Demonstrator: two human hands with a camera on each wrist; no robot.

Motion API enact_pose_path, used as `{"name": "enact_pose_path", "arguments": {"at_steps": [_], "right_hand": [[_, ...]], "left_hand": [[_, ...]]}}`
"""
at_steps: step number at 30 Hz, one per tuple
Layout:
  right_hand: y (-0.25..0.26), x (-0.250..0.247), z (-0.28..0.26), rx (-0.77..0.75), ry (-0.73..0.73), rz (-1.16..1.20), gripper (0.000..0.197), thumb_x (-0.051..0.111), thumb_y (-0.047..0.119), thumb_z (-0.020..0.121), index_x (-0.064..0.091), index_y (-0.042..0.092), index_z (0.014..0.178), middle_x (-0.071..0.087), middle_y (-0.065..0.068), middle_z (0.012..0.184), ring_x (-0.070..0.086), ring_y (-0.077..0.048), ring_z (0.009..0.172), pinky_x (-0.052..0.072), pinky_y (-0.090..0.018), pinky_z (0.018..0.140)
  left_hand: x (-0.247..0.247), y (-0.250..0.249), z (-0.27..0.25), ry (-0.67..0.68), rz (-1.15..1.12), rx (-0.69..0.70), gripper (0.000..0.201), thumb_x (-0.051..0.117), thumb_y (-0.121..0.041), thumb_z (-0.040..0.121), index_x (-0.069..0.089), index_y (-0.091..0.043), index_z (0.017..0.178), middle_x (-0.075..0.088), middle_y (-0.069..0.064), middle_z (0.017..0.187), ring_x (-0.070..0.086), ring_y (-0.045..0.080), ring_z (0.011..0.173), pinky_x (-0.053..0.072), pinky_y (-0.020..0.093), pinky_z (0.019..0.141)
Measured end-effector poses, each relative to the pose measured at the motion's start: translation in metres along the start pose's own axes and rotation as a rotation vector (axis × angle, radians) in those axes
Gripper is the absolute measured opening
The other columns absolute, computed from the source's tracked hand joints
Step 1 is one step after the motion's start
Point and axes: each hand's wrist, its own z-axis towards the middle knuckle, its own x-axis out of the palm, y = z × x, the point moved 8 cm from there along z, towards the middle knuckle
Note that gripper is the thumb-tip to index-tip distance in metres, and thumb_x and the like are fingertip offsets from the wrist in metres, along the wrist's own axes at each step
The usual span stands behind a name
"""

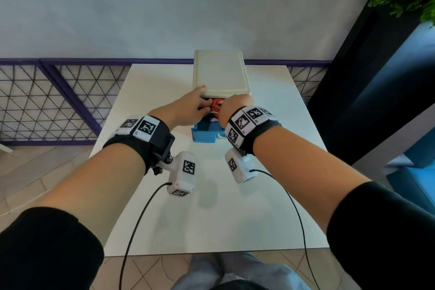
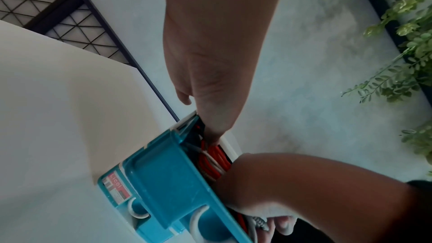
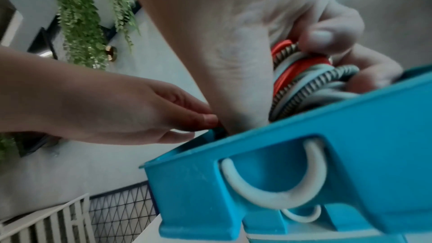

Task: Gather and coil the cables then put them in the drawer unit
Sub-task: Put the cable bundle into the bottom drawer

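The task looks close to its end. The right hand (image 3: 268, 30) has its fingers (image 3: 327, 30) curled around a coiled bundle of cables (image 3: 301, 78), with red, grey and black-and-white braided strands, and it holds this bundle low inside the open blue drawer (image 3: 292, 154) of the drawer unit (image 1: 220, 73). The left hand (image 1: 188, 108) is just beside it at the left side of the drawer. Its thumb rests on the cream top of the unit, and its fingers (image 2: 210, 125) reach down to the red loops at the back of the drawer; they look narrow, but I cannot tell if they pinch a cable or only push it down.

No loose cable is visible on the white bench (image 1: 164, 207) around the hands, so gathering and coiling seem done. In my judgement, what is left is to release the bundle, take both hands out, and push the drawer closed.
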Motion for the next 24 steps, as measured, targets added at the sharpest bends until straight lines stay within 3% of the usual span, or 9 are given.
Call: {"name": "enact_pose_path", "arguments": {"at_steps": [3, 6, 9, 11, 14, 18, 20, 22, 24], "right_hand": [[-0.001, 0.002, 0.004, 0.032, -0.036, 0.088, 0.022, 0.048, 0.026, 0.096, 0.06, 0.012, 0.107, 0.064, -0.003, 0.112, 0.062, -0.02, 0.105, 0.048, -0.029, 0.082], [-0.004, 0.006, 0.01, 0.106, -0.058, 0.311, 0.023, 0.052, 0.028, 0.093, 0.06, 0.012, 0.107, 0.064, -0.002, 0.105, 0.063, -0.021, 0.1, 0.047, -0.029, 0.074], [-0.008, 0.008, 0.001, 0.019, 0.008, 0.568, 0.035, 0.059, 0.036, 0.088, 0.055, 0.016, 0.116, 0.061, -0.001, 0.101, 0.06, -0.023, 0.096, 0.048, -0.029, 0.081], [-0.011, 0.01, -0.011, -0.064, 0.068, 0.635, 0.027, 0.056, 0.037, 0.091, 0.053, 0.017, 0.109, 0.06, -0.002, 0.095, 0.057, -0.021, 0.09, 0.047, -0.029, 0.081], [-0.025, 0.02, -0.019, -0.046, 0.026, 0.65, 0.042, 0.048, 0.035, 0.096, 0.049, 0.007, 0.127, 0.057, -0.015, 0.121, 0.055, -0.027, 0.101, 0.043, -0.031, 0.083], [-0.02, 0.027, -0.037, -0.152, -0.194, 0.634, 0.05, 0.041, 0.013, 0.098, 0.029, 0.002, 0.146, 0.025, -0.018, 0.153, 0.026, -0.033, 0.14, 0.027, -0.041, 0.112], [-0.003, 0.029, -0.045, -0.265, -0.251, 0.491, 0.047, 0.039, 0.01, 0.098, 0.032, 0.001, 0.143, 0.026, -0.019, 0.151, 0.023, -0.032, 0.14, 0.029, -0.046, 0.113], [0.013, 0.035, -0.046, -0.312, -0.205, 0.321, 0.044, 0.034, 0.016, 0.101, 0.033, 0.001, 0.142, 0.028, -0.018, 0.148, 0.021, -0.033, 0.14, 0.032, -0.052, 0.11], [0.024, 0.039, -0.041, -0.337, -0.155, 0.173, 0.045, 0.026, 0.017, 0.103, 0.032, -0.001, 0.143, 0.027, -0.02, 0.15, 0.017, -0.036, 0.142, 0.023, -0.052, 0.114]], "left_hand": [[0.001, 0.002, 0.0, 0.007, -0.003, 0.009, 0.05, 0.05, -0.021, 0.095, 0.032, 0.0, 0.136, 0.039, 0.014, 0.145, 0.045, 0.026, 0.128, 0.038, 0.041, 0.108], [0.004, 0.011, 0.0, 0.042, 0.023, 0.016, 0.078, 0.053, -0.047, 0.088, 0.016, -0.013, 0.148, 0.018, 0.005, 0.157, 0.031, 0.02, 0.141, 0.029, 0.044, 0.114], [0.006, 0.015, 0.002, 0.031, 0.071, 0.0, 0.099, 0.048, -0.075, 0.073, 0.013, -0.02, 0.148, 0.012, 0.0, 0.16, 0.021, 0.018, 0.145, 0.025, 0.048, 0.116], [0.008, 0.004, -0.005, 0.057, 0.208, 0.004, 0.079, 0.042, -0.064, 0.086, 0.035, -0.01, 0.142, -0.002, 0.004, 0.161, 0.001, 0.019, 0.148, 0.012, 0.048, 0.119], [0.007, -0.002, -0.009, 0.062, 0.318, 0.018, 0.057, 0.04, -0.049, 0.095, 0.046, -0.012, 0.137, -0.012, 0.009, 0.16, -0.012, 0.019, 0.147, 0.006, 0.048, 0.119], [-0.001, -0.003, -0.008, 0.026, 0.239, 0.073, 0.048, 0.048, -0.039, 0.094, 0.047, -0.017, 0.137, 0.0, 0.011, 0.161, 0.006, 0.021, 0.148, 0.017, 0.039, 0.118], [-0.007, -0.005, -0.009, -0.018, 0.189, 0.057, 0.049, 0.055, -0.031, 0.092, 0.042, -0.02, 0.137, 0.023, 0.012, 0.157, 0.027, 0.023, 0.143, 0.027, 0.035, 0.113], [-0.009, -0.003, -0.008, -0.006, 0.117, -0.003, 0.053, 0.061, -0.039, 0.083, 0.033, -0.031, 0.127, 0.048, 0.012, 0.14, 0.053, 0.03, 0.12, 0.042, 0.045, 0.102], [-0.008, 0.0, -0.01, 0.048, 0.115, -0.044, 0.069, 0.069, -0.049, 0.075, 0.026, -0.035, 0.128, 0.043, 0.011, 0.143, 0.051, 0.029, 0.123, 0.041, 0.049, 0.103]]}}
